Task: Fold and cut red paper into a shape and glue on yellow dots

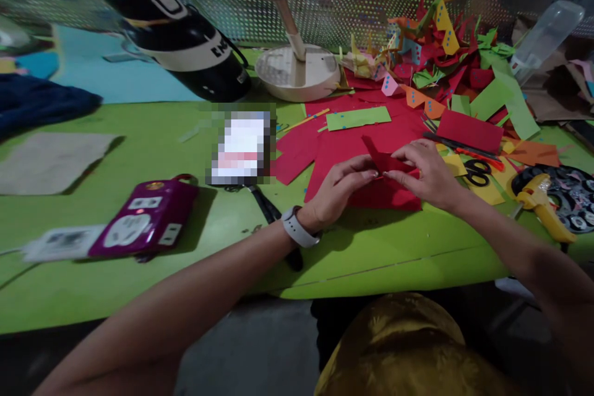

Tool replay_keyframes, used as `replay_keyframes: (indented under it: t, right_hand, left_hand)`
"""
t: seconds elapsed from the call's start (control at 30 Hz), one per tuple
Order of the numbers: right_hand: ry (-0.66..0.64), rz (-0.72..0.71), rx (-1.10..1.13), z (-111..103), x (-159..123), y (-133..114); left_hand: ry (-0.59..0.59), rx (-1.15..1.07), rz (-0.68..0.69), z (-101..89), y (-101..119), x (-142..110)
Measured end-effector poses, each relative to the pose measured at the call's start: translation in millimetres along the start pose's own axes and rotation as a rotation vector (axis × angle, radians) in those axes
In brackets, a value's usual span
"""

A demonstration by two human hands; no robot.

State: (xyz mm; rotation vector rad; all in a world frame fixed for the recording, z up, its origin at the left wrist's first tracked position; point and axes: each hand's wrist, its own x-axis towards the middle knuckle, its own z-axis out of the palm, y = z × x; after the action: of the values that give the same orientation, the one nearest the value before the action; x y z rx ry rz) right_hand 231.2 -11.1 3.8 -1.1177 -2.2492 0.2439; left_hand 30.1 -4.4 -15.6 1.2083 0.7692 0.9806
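Between both hands is a small folded piece of red paper (384,161), one narrow flap of it sticking up. My left hand (341,189), with a pale watch strap at the wrist, pinches its left side between thumb and fingers. On the right side, my right hand (424,170) grips the same piece with thumb and fingertips. Beneath them lie larger red sheets (341,127) on the green table. A green paper strip (358,118) with blue dots lies just beyond the hands. Part of the folded piece is hidden by my fingers.
At the right are black-handled scissors (477,172), a yellow glue gun (545,207) and a heap of coloured paper cut-outs (417,55). A fan base (297,74) and a large black bottle (185,43) stand behind. Leftward are a blurred-out phone (241,145) and a purple power socket (143,216).
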Motion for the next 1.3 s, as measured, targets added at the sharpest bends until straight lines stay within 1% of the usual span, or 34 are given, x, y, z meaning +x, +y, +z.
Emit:
replay_keyframes:
  t: [0.07,0.2,0.3,0.37,0.43,0.5,0.53,0.57,0.6,0.67,0.73,0.77,0.83,0.93,1.03,1.17,1.3]
  right_hand:
    - [-0.024,0.017,0.003,0,0,-2]
    - [-0.055,0.033,0.01,3,0,-7]
    - [-0.023,0.04,0.021,3,-1,-12]
    - [0.069,0.066,0.029,2,-2,-14]
    - [0.218,0.118,0.058,0,-1,-15]
    - [0.364,0.206,0.146,-1,0,-14]
    - [0.411,0.268,0.219,0,1,-12]
    - [0.428,0.341,0.309,0,3,-11]
    - [0.408,0.419,0.413,1,4,-10]
    - [0.281,0.556,0.627,3,6,-9]
    - [0.155,0.625,0.809,5,7,-11]
    - [0.121,0.637,0.878,6,7,-13]
    - [0.123,0.644,0.967,7,8,-16]
    - [0.166,0.674,1.026,8,7,-19]
    - [0.149,0.709,1.067,9,6,-20]
    - [0.141,0.709,1.093,10,5,-19]
    - [0.154,0.7,1.081,11,5,-16]
  left_hand:
    - [-0.03,0.041,0.001,1.8,1,-1]
    - [0.036,0.175,0.051,6.2,2,-2]
    - [0.057,0.193,0.065,6.9,2,1]
    - [0.091,0.148,0.059,6.5,2,3]
    - [0.142,0.063,0.048,6.2,2,5]
    - [0.186,-0.03,0.044,6.5,1,7]
    - [0.199,-0.069,0.044,6.8,1,7]
    - [0.204,-0.101,0.044,7.3,1,7]
    - [0.201,-0.125,0.045,7.7,1,7]
    - [0.178,-0.162,0.05,8.4,1,6]
    - [0.156,-0.186,0.066,8.4,0,6]
    - [0.149,-0.192,0.073,8.1,-1,6]
    - [0.139,-0.192,0.071,7.0,-2,5]
    - [0.132,-0.174,0.041,5.4,-4,5]
    - [0.147,-0.166,0.053,4.6,-4,5]
    - [0.165,-0.187,0.085,4.8,-2,7]
    - [0.2,-0.186,0.056,5.2,-1,7]
